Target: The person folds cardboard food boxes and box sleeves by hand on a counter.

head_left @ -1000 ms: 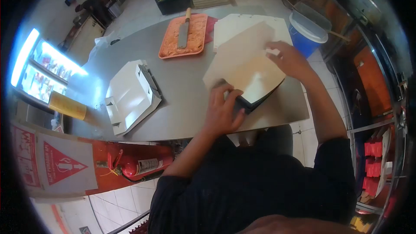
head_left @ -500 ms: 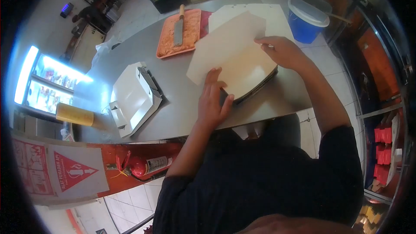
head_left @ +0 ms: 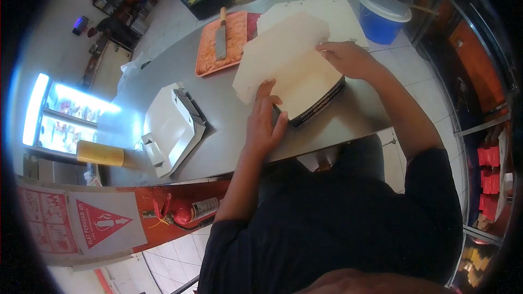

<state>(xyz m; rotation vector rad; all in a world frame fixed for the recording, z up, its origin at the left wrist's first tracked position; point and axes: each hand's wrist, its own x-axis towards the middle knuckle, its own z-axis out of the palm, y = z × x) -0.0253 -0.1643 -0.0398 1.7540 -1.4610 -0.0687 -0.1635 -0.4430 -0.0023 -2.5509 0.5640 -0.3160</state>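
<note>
A white cardboard box [head_left: 299, 76] with a dark printed front side lies partly folded in front of me, its wide flap tilted up at the far side. My left hand [head_left: 267, 120] grips its near left corner, fingers on the inside and thumb along the front. At the right corner, my right hand [head_left: 351, 60] pinches the box where flap and side meet. Behind it lies another flat white cardboard sheet [head_left: 313, 8]. To the left stands a second part-folded white box [head_left: 171, 128], touched by neither hand.
An orange tray [head_left: 234, 35] of reddish paste holds a wide-bladed knife [head_left: 220, 41] at the table's far side. A yellow cylinder [head_left: 101, 153] is near the left end of the steel table [head_left: 229, 125]. A blue bucket [head_left: 381, 27] stands beyond the right edge; a fire extinguisher [head_left: 190, 210] hangs below.
The box's dark printed front side shows more fully and stands more upright. Both hands keep their hold on the same corners. My view has shifted slightly.
</note>
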